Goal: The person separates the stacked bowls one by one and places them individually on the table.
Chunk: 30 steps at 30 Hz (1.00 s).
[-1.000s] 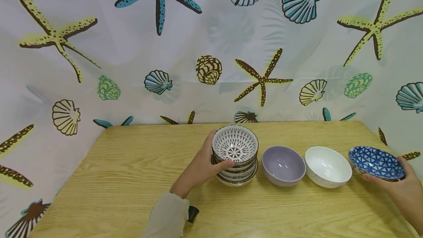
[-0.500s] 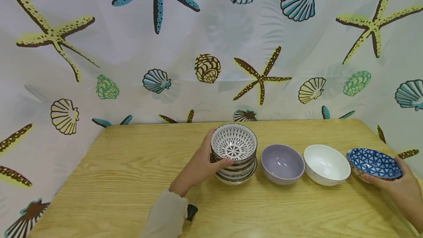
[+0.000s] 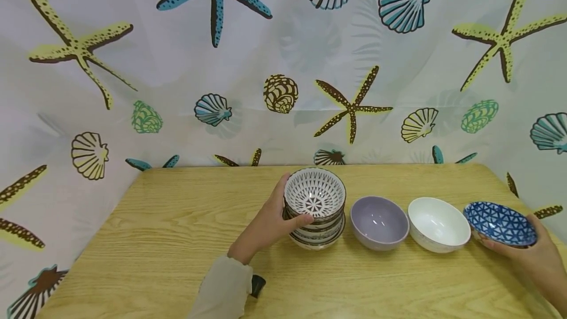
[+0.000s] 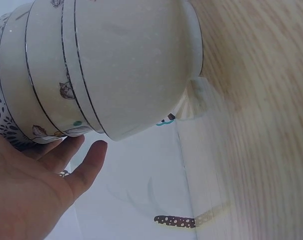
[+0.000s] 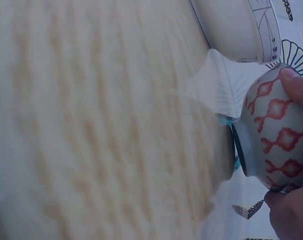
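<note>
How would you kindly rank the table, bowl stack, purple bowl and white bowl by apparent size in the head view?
1. Table
2. Bowl stack
3. Purple bowl and white bowl: too alike to rank against each other.

The left sleeve (image 3: 223, 290) was plain pale beige, its loose cuff (image 3: 239, 266) ending near the wrist; a small black piece (image 3: 258, 286) showed beside it; the right forearm (image 3: 549, 287) showed bare.

Shows black dashes on white atop the stack (image 3: 315, 193), blue-and-white triangles inside the blue bowl (image 3: 500, 223), red diamonds outside. Runs plain inside the purple bowl (image 3: 379, 223) and white bowl (image 3: 438, 224). Has yellowish grain on the surface (image 3: 177, 220), teal-yellow-brown shell print on the cloth (image 3: 248, 63).
</note>
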Motion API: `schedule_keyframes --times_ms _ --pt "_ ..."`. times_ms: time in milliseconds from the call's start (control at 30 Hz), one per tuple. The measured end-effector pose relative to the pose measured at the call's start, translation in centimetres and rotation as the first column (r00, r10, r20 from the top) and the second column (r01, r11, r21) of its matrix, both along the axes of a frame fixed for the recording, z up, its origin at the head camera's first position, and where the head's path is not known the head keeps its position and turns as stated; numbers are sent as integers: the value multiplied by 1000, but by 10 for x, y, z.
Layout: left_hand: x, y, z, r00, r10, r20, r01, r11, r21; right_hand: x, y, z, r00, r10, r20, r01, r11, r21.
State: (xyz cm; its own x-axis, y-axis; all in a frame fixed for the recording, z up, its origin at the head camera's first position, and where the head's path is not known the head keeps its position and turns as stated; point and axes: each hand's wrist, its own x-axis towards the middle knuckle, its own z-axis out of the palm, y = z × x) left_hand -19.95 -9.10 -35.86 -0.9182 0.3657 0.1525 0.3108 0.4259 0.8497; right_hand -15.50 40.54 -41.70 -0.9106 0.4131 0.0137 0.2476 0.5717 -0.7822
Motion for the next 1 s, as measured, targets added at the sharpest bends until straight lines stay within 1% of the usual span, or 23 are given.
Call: schedule_keyframes --times_ms 67,267,367,500,700,1000 --pt "0 0 0 1000 4 3 -4 1000 0 0 1 -2 1000 -2 4 2 1000 0" --pt "1 -1 0 1000 19 7 -19 1000 4 0 6 -5 999 22 25 -24 997 69" --pt "0 0 -1 1000 10 6 -10 1000 2 2 7 -6 998 43 40 -46 995 83" --pt "0 0 -1 1000 4 4 -4 1000 2 4 7 -6 997 51 53 -56 994 95" --pt "0 0 0 1000 12 -9 -12 1000 -5 4 4 -4 997 60 49 -64 994 90" --pt "0 1 -2 1000 1 -17 -1 1000 -3 7 1 -4 995 77 63 -80 996 34"
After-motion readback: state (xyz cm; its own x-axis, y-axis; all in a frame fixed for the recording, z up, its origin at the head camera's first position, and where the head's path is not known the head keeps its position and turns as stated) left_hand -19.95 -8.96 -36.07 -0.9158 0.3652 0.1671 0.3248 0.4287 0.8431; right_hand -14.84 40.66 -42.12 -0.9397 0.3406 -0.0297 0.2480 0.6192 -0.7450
